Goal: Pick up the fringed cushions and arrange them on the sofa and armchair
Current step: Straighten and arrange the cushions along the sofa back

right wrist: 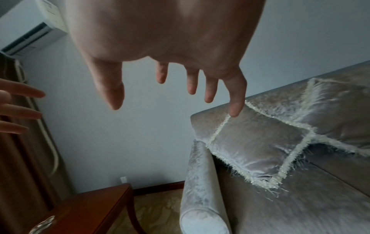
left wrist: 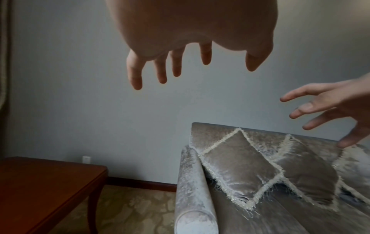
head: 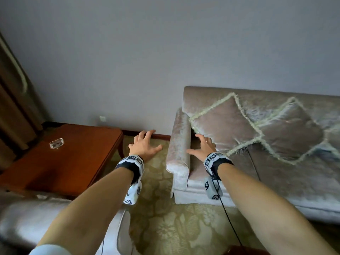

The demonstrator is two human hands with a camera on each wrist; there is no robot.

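Observation:
Two velvet cushions with pale fringe lean on their corners against the sofa's [head: 239, 173] backrest. The nearer cushion [head: 223, 126] [left wrist: 240, 166] [right wrist: 258, 142] sits by the rolled armrest [head: 179, 150]; the second cushion [head: 288, 131] [left wrist: 306, 171] overlaps it on the right. My right hand [head: 202, 146] [right wrist: 174, 88] hovers with spread fingers just in front of the nearer cushion, holding nothing. Over the carpet left of the armrest, my left hand [head: 145, 144] [left wrist: 180, 68] is spread and empty. A pale armchair [head: 36, 214] shows at the lower left.
A red-brown wooden side table [head: 60, 159] stands between armchair and sofa, with a glass ashtray [head: 56, 143] on it. Patterned carpet [head: 165, 223] covers the floor between them. Brown curtains [head: 14, 100] hang at the left. A black cable [head: 230, 219] trails from my right wrist.

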